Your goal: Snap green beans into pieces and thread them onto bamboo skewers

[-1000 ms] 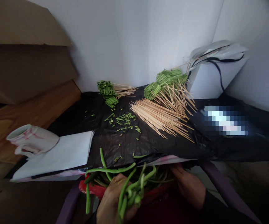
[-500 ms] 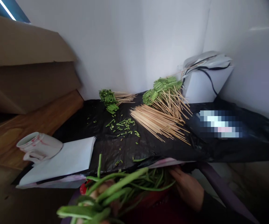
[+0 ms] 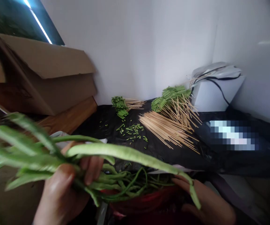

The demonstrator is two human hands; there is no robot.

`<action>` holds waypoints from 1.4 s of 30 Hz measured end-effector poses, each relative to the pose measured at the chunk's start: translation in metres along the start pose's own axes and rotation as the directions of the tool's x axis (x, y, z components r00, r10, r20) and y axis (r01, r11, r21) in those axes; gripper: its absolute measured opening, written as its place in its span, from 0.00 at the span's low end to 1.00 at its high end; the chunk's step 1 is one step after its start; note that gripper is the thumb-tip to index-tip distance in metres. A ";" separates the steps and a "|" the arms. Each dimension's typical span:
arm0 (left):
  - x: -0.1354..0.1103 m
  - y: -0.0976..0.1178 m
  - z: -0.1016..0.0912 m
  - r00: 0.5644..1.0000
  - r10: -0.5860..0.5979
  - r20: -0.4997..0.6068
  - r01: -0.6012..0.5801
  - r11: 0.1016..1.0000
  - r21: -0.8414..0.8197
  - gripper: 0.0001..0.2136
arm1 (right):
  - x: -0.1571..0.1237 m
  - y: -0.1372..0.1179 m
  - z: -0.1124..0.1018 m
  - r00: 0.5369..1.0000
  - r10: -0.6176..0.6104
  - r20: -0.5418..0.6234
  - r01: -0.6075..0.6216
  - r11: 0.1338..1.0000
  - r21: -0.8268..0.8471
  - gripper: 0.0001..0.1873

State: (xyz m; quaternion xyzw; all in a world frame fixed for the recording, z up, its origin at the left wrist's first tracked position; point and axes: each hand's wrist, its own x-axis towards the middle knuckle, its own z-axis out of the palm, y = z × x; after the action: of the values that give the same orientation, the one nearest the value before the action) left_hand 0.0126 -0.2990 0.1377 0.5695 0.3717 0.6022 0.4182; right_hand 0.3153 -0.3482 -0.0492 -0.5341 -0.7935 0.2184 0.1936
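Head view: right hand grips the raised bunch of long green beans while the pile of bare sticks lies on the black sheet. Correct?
Wrong hand: the head view shows the left hand gripping the raised bunch of long green beans. The pile of bare sticks does lie on the black sheet.

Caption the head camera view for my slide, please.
Left hand grips long green beans, right hand beside more beans, wooden skewers on black plastic beyond.
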 end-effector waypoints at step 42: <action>0.231 -0.163 -0.017 0.681 -0.732 -0.036 0.564 0.555 -0.612 0.11 | 0.320 -0.031 -0.127 0.996 0.011 0.091 0.055 0.715 -0.697 0.17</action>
State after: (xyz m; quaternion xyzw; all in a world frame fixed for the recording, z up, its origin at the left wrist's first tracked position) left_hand 0.0083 -0.0231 0.0725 0.1485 0.4215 0.5580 0.6992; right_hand 0.2474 -0.0427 0.0971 -0.5479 -0.8313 -0.0759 -0.0548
